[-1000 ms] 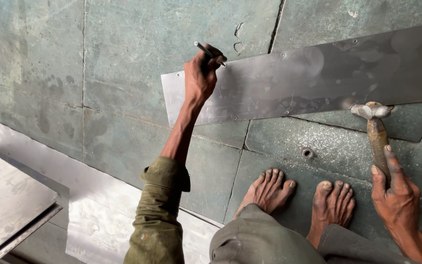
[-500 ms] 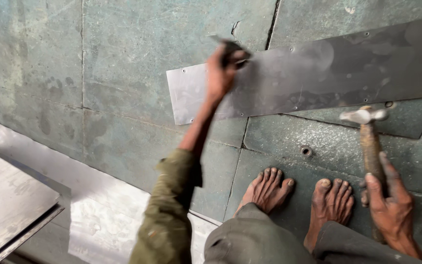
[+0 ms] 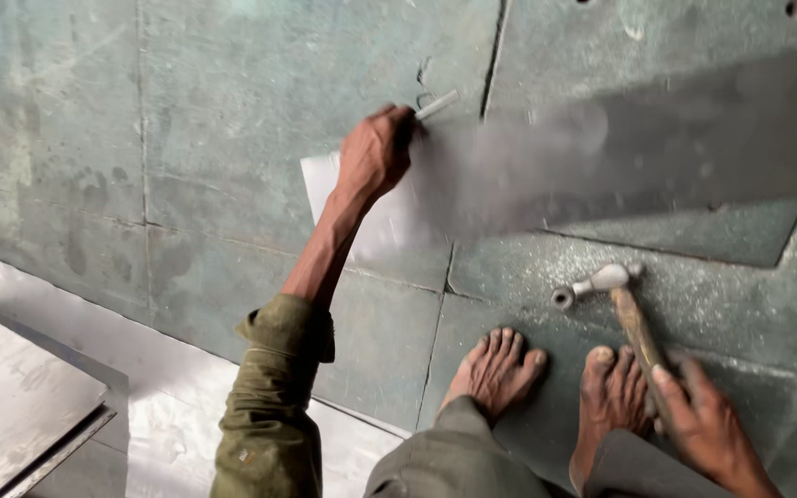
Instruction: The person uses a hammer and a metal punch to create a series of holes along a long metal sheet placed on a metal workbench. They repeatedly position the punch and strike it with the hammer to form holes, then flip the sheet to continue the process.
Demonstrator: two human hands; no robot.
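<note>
Since the earlier frame my left hand [image 3: 375,152] has slid along the metal sheet's [image 3: 657,157] upper edge, and my right hand [image 3: 707,420] has dropped the hammer [image 3: 615,304] lower toward my feet. The left grip is clamped on a thin marking tool [image 3: 437,105], tip pointing up-right; the right grip is closed round the hammer's handle, head up-left. The sheet's long axis runs left to right on the floor [image 3: 186,138], nearer my left hand.
</note>
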